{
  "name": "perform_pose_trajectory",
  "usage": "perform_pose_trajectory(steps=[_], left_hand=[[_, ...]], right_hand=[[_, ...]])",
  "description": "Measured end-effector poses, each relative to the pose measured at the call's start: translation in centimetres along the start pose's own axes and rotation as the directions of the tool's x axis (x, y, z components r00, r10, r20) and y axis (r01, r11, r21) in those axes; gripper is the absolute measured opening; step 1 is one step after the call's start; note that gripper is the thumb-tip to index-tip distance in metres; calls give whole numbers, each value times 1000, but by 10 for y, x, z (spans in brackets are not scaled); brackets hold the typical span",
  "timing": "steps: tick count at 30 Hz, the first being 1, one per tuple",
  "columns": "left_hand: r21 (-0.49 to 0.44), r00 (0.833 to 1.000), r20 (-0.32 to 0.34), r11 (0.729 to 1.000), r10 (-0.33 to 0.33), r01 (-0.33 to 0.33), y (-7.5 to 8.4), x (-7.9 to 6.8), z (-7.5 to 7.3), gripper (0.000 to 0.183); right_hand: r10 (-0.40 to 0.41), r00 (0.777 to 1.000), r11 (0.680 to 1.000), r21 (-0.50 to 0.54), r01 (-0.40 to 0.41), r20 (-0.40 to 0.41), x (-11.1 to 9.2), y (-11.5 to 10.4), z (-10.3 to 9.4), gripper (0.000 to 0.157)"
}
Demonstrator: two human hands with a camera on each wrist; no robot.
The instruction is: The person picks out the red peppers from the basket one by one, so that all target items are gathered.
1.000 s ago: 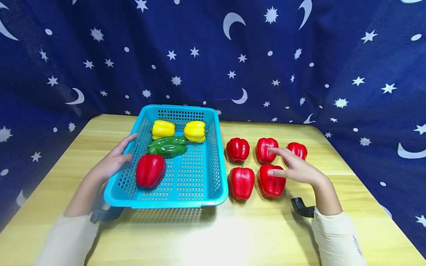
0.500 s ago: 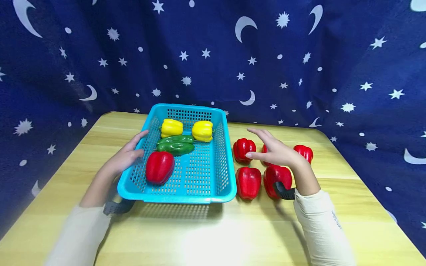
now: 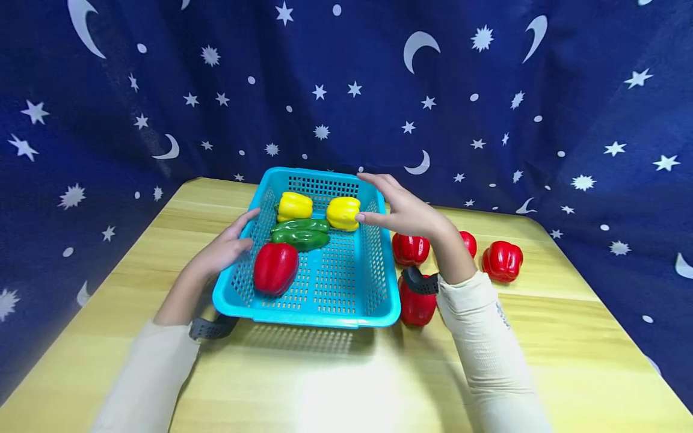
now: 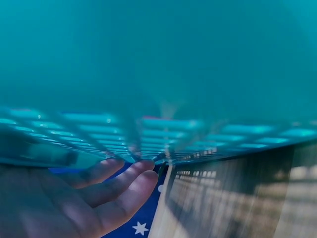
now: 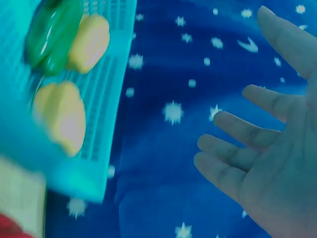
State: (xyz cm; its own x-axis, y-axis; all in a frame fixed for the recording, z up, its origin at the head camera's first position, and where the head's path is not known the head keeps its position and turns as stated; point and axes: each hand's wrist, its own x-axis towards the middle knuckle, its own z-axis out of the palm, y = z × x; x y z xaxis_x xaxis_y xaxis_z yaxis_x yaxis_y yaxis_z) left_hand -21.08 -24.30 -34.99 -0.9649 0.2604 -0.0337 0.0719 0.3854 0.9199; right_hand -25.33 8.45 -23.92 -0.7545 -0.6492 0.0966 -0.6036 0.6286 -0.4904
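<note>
A turquoise plastic basket (image 3: 325, 319) stands on the table with a red bell pepper (image 3: 276, 269), two green peppers (image 3: 301, 239) and two yellow bell peppers (image 3: 295, 206) inside. Along its left rim lies my left hand (image 3: 222, 252); in the left wrist view its fingers (image 4: 133, 193) extend fairly straight beside the slotted wall, and firm contact cannot be made out. Over the far right corner hangs my right hand (image 3: 403, 210), fingers spread and holding nothing. The right wrist view shows these fingers (image 5: 237, 153) apart from the basket (image 5: 116, 74).
Several red bell peppers (image 3: 502, 261) sit on the wooden table (image 3: 552, 337) to the right of the basket, partly hidden by the right arm. A dark blue curtain (image 3: 368, 120) with stars and moons hangs behind and around the table.
My right hand has moved left from above the loose red peppers to the basket's far right corner. The left hand stays by the left rim. The head view has turned leftward.
</note>
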Motion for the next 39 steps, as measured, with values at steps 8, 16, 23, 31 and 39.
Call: perform_pose_trajectory(steps=[8, 16, 23, 31, 39], left_hand=[[-5, 1000, 10, 1000, -1, 1, 2, 6, 6, 71], [-1, 1000, 20, 1000, 20, -19, 5, 11, 13, 70], [-32, 1000, 31, 999, -1, 2, 3, 11, 11, 70], [-30, 1000, 27, 1000, -2, 3, -1, 8, 6, 68], [-22, 1000, 19, 1000, 2, -1, -2, 2, 0, 68]], right_hand=[[-37, 998, 999, 8, 37, 42, 35, -17, 18, 71], [20, 970, 998, -66, -4, 243, 51, -20, 55, 74], [12, 888, 989, -136, 57, 459, 63, -28, 79, 75], [82, 793, 979, -197, 49, 604, 71, -45, 109, 88], [111, 803, 962, -266, 60, 585, 75, -59, 134, 106]])
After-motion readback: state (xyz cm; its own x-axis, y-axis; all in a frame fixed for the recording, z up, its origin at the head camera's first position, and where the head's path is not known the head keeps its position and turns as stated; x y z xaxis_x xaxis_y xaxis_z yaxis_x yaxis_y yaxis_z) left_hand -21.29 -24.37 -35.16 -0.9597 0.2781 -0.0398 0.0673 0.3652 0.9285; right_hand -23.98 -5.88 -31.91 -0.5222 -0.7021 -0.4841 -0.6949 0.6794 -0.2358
